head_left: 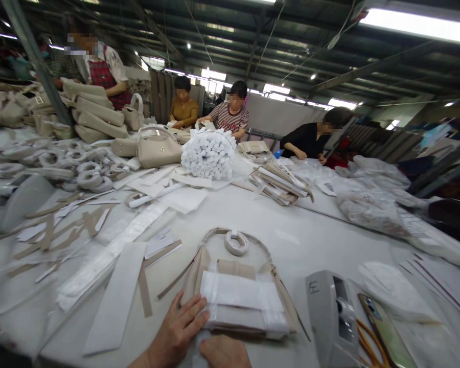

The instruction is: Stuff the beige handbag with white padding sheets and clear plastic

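A beige handbag (249,319) lies on the white table in front of me, its front partly covered by white paper and clear wrapping. Its handle arches away from me around a small wrapped ring (235,243). My left hand (182,324) rests on the bag's lower left corner, fingers stretched out over its edge. Just right of it, my right hand (224,351) is closed at the bottom of the view. A whitish strip (200,350) runs between the hands, with the right thumb against it; the other right fingers are mostly hidden.
A grey tape dispenser (331,319) and a phone (387,332) with an orange cable stand at right. Paper strips and beige offcuts (90,222) spread at left. Farther off are wrapped rings, a white roll bundle (209,153), handbags (159,148) and several people.
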Action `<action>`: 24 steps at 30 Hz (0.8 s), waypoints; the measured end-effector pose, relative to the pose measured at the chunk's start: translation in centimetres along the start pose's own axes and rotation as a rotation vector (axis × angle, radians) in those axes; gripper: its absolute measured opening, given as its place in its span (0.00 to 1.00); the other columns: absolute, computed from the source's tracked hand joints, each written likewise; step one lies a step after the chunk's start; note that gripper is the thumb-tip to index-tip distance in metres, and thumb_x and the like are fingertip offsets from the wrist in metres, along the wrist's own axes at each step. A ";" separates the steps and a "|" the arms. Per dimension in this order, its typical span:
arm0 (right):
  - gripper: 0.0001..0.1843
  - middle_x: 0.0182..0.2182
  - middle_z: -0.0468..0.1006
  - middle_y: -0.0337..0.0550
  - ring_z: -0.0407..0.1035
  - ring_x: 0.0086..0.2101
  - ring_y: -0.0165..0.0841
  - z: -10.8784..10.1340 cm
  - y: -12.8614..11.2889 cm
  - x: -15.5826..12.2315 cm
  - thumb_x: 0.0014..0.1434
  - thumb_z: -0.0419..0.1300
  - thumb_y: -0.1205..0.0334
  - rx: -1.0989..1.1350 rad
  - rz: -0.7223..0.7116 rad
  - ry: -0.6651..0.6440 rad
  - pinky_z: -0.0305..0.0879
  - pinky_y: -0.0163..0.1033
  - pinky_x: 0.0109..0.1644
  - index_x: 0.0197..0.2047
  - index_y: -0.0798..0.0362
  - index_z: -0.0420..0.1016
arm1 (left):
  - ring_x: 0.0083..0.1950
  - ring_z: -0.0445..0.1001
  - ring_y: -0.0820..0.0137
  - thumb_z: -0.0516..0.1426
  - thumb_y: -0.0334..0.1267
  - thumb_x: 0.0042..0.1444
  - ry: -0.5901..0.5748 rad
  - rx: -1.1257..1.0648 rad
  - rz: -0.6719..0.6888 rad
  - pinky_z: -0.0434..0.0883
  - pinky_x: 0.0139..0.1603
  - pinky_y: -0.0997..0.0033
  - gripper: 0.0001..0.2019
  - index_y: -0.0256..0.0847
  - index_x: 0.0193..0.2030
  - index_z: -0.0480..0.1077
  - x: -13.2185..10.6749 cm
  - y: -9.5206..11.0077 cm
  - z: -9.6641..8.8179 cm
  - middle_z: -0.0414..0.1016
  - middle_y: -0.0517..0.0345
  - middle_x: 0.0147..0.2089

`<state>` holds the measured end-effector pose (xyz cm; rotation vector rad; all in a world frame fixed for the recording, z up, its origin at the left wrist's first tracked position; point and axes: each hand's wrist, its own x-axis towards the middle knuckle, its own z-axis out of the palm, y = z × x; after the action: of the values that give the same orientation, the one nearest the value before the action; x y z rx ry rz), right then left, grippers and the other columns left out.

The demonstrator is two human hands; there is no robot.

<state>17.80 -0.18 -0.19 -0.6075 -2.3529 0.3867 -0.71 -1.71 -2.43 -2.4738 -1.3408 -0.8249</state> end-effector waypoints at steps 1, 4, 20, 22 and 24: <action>0.11 0.23 0.77 0.43 0.72 0.24 0.36 -0.8 0.2 0.8 0.60 0.51 0.61 0.019 0.021 -0.011 0.68 0.36 0.26 0.39 0.48 0.75 | 0.64 0.61 0.63 0.48 0.23 0.55 -0.009 -0.015 0.001 0.49 0.67 0.45 0.25 0.42 0.59 0.62 0.2 0.1 -0.3 0.67 0.48 0.60; 0.15 0.30 0.80 0.44 0.74 0.29 0.37 -3.5 0.7 3.6 0.58 0.50 0.64 0.107 0.140 -0.052 0.69 0.38 0.33 0.43 0.49 0.75 | 0.63 0.61 0.60 0.50 0.26 0.51 -0.058 -0.056 -0.024 0.55 0.65 0.46 0.25 0.39 0.58 0.62 1.0 0.5 -1.5 0.66 0.46 0.60; 0.13 0.21 0.68 0.36 0.65 0.27 0.30 -4.4 6.5 10.7 0.54 0.59 0.69 0.137 0.674 -0.190 0.56 0.33 0.31 0.19 0.54 0.71 | 0.31 0.67 0.70 0.51 0.27 0.58 0.090 -0.204 -0.484 0.61 0.43 0.64 0.09 0.40 0.27 0.63 5.0 1.6 0.4 0.68 0.63 0.26; 0.10 0.22 0.71 0.37 0.66 0.27 0.31 -4.1 6.8 10.7 0.54 0.59 0.68 0.127 0.722 -0.187 0.56 0.33 0.32 0.22 0.54 0.74 | 0.31 0.67 0.70 0.51 0.27 0.57 0.096 -0.213 -0.492 0.61 0.42 0.65 0.09 0.40 0.26 0.62 5.0 1.5 0.6 0.67 0.64 0.25; 0.07 0.23 0.74 0.37 0.67 0.27 0.31 -3.8 7.0 10.8 0.53 0.60 0.67 0.106 0.772 -0.190 0.56 0.34 0.32 0.24 0.54 0.76 | 0.30 0.66 0.71 0.50 0.27 0.58 0.091 -0.210 -0.491 0.61 0.41 0.65 0.10 0.40 0.25 0.62 4.9 1.5 0.8 0.66 0.63 0.24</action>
<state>15.39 11.82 5.39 -1.4750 -2.1629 0.9322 2.90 1.28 -0.14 -2.2354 -1.9523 -1.2194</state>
